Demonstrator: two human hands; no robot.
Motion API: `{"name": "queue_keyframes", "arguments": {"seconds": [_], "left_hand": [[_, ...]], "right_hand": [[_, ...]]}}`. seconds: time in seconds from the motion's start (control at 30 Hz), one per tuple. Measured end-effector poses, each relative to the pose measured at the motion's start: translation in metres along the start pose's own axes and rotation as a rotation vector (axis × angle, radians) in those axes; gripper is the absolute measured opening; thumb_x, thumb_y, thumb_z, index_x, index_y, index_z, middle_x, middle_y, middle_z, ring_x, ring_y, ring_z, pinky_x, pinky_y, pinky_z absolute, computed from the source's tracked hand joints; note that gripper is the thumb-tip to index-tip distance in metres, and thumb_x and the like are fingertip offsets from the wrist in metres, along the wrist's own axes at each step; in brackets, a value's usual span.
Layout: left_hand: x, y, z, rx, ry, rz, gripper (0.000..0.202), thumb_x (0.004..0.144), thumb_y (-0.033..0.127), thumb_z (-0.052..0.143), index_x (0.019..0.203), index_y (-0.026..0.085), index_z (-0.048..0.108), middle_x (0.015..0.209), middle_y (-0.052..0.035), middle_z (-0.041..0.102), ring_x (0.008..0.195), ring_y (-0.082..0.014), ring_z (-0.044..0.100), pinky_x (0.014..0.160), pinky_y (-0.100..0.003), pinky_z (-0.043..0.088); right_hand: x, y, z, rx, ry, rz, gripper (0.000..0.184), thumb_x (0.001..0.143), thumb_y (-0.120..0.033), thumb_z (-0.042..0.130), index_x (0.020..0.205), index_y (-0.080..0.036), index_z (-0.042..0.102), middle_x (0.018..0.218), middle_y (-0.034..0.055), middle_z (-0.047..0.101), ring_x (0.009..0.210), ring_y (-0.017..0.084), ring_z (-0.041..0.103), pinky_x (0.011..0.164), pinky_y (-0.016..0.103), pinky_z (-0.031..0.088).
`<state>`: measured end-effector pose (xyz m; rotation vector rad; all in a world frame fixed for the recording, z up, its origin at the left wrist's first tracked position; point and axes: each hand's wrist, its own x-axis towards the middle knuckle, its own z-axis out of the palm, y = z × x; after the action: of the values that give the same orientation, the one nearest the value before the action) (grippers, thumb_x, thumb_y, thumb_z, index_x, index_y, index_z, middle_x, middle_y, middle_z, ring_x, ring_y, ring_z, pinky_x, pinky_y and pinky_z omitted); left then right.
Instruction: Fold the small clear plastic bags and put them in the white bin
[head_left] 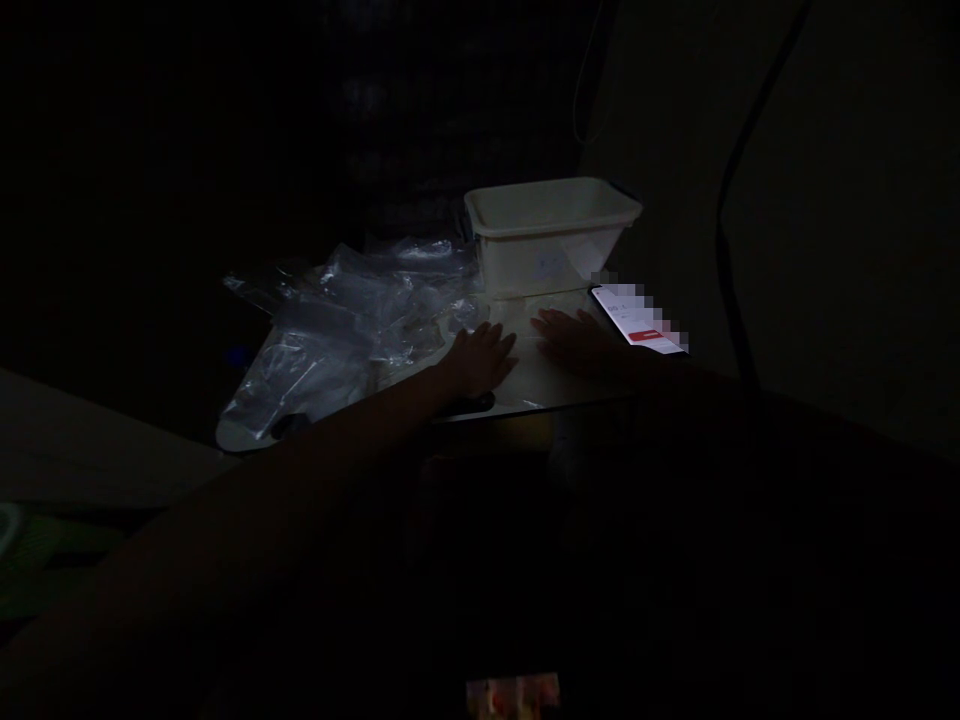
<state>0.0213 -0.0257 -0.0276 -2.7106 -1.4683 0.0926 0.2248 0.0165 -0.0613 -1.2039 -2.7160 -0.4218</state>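
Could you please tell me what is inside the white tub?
Inside the tub, I see only its dim upper inner walls. The near side covers the bottom, so I cannot tell whether anything lies there.

You have an off-white, rectangular plastic tub [525, 255] ahead, a flat phone with a lit white-and-red screen [634, 315] to its right, and a long black cable [722, 255] farther right.

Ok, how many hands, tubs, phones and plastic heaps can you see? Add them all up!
Left hand and right hand: 2
White tub: 1
Lit phone: 1
Heap of clear plastic, pieces too tangled to count: 1
Total: 5
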Motion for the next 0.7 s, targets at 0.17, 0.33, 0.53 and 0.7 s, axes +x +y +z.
{"name": "queue_keyframes", "arguments": {"seconds": [0.17, 0.33, 0.53, 0.7], "left_hand": [[-0.004, -0.007, 0.002, 0.032, -0.031, -0.09, 0.053, 0.084, 0.042, 0.016, 0.129, 0.015, 0.022, 0.137, -0.0126, 0.018, 0.124, -0.0292, 0.012, 0.093, -0.051, 0.017], [-0.007, -0.019, -0.01, 0.056, 0.126, -0.284, 0.049, 0.08, 0.038, 0.029, 0.119, 0.009, 0.038, 0.127, -0.0166, 0.036, 0.115, -0.0282, 0.033, 0.087, -0.043, 0.03], [-0.004, -0.033, -0.022, -0.277, 0.058, -0.347, 0.033, 0.077, 0.025, 0.031, 0.081, 0.011, 0.061, 0.079, -0.0088, 0.063, 0.071, -0.0163, 0.057, 0.061, -0.024, 0.041], [0.002, -0.027, -0.021, -0.582, 0.111, -0.289, 0.03, 0.073, 0.024, 0.037, 0.069, 0.011, 0.063, 0.07, -0.0052, 0.063, 0.068, -0.0156, 0.057, 0.061, -0.023, 0.04]], "right_hand": [[0.002, -0.001, -0.004, 0.016, -0.073, 0.029, 0.047, 0.084, -0.034, 0.019, 0.123, -0.012, 0.033, 0.13, 0.0136, 0.034, 0.12, 0.023, 0.028, 0.09, 0.046, 0.03], [0.003, -0.002, -0.003, 0.01, -0.056, 0.048, 0.046, 0.084, -0.035, 0.02, 0.124, -0.015, 0.032, 0.131, 0.0122, 0.033, 0.12, 0.022, 0.029, 0.091, 0.045, 0.03], [0.002, -0.001, 0.001, -0.015, -0.053, 0.037, 0.046, 0.084, -0.036, 0.02, 0.125, -0.016, 0.03, 0.133, 0.0107, 0.031, 0.122, 0.02, 0.025, 0.093, 0.043, 0.028], [0.0, -0.003, 0.004, -0.012, 0.004, 0.071, 0.044, 0.084, -0.035, 0.022, 0.124, -0.019, 0.032, 0.132, 0.0087, 0.033, 0.122, 0.02, 0.025, 0.093, 0.044, 0.027]]}}
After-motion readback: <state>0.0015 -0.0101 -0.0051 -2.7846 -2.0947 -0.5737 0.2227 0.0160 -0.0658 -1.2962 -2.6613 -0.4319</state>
